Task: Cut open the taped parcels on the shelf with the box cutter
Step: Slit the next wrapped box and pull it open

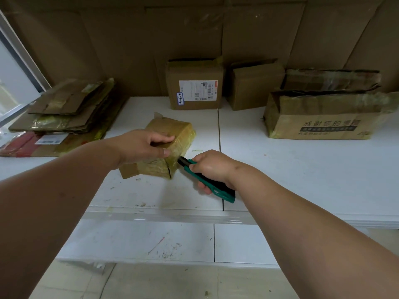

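**Parcel held at shelf front, cutter at its right end**

White shelf boards (pixel 302 169) run left to right, backed by brown cardboard sheeting, with a seam between boards just right of the work area. A second white board sits lower, nearer the camera. Bare shelf lies to the right of the hands and between the held parcel and the boxes at the back.

Taped parcel (pixel 170 134) lies near the front edge, left of the seam. Its long axis runs diagonally from front-left to back-right, tilted up off the shelf at the far end; yellowish tape wraps its right end.

Left hand (pixel 144 147) grips the parcel from above, fingers curled over the top face and thumb on the near side.

Right hand (pixel 210 167) is closed round the green box cutter (pixel 207 180). The cutter's long axis runs from lower right to upper left, its dark tip touching the parcel's taped right end.

At the back stand a labelled box (pixel 195 87), a plain box (pixel 254 85) and an opened printed box (pixel 323 117), all well apart from the hands. Flattened cardboard (pixel 62 113) is stacked far left.
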